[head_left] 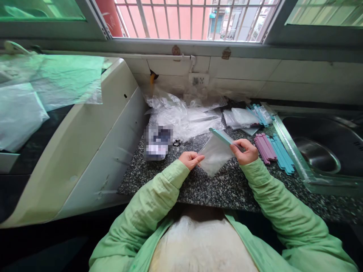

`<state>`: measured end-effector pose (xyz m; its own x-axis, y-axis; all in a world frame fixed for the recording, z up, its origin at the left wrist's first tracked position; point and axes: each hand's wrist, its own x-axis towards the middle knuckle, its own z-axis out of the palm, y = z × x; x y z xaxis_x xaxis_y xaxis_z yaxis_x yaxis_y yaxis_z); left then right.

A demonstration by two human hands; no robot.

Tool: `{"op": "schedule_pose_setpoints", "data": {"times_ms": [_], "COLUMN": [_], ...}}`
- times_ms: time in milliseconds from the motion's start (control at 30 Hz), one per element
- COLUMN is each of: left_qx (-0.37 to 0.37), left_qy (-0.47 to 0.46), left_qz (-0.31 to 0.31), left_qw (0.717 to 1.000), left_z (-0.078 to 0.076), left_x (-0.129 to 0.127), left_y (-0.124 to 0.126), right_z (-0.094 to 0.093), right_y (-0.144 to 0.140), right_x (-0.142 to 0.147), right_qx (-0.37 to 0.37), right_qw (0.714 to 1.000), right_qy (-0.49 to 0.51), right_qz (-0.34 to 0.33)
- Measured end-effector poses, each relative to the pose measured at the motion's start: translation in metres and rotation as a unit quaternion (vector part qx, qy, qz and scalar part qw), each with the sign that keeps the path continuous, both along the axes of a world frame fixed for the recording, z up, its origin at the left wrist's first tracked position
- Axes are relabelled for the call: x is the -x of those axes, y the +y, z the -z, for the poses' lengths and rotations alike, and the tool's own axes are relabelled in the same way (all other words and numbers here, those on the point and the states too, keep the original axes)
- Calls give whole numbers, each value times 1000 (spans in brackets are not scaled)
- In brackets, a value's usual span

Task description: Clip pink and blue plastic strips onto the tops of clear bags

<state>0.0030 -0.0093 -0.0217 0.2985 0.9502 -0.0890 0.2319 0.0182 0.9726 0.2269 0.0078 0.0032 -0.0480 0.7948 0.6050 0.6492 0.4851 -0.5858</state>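
Note:
A clear plastic bag (216,156) is held up over the speckled counter (224,192) between my two hands. Along its upper edge runs a light blue sealing strip (220,136). My left hand (191,159) pinches the bag's left side between thumb and fingers. At the strip's right end, my right hand (245,151) is closed on the strip and the bag edge. Close to my right hand lie a bundle of pink strips (265,148) and a bundle of blue strips (280,154), side by side.
Crumpled clear plastic (184,115) covers the back of the counter. Folded plastic bags (244,117) and more blue strips (260,114) lie behind my right hand. A blurred-out object (158,142) sits at left. The metal sink (314,181) borders the right, a pale appliance (99,139) the left.

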Motion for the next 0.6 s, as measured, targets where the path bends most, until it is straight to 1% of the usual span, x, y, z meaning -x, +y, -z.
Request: {"op": "schedule_pose_setpoints", "data": {"times_ms": [100,233,467,600], "left_qx": [-44,-86,-78,-91], "left_qy": [9,16,-21,-8], "left_qz": [11,12,-5,6], "left_qw": [999,996,997,996], "left_z": [0,-2,-6,-5], "left_x": [1,2,2,2], "left_y": [-1,-2,-2,-1], "right_z": [0,-3,-8,-6], "right_y": [1,3,-3,-4], "right_x": [-2,-4,4,9], "right_qx": [7,15,56,57], "right_qw": [1000,998,986,982], "right_qy": [5,0,-12,-21], "right_qz": [-14,-66,-155,-180]}}
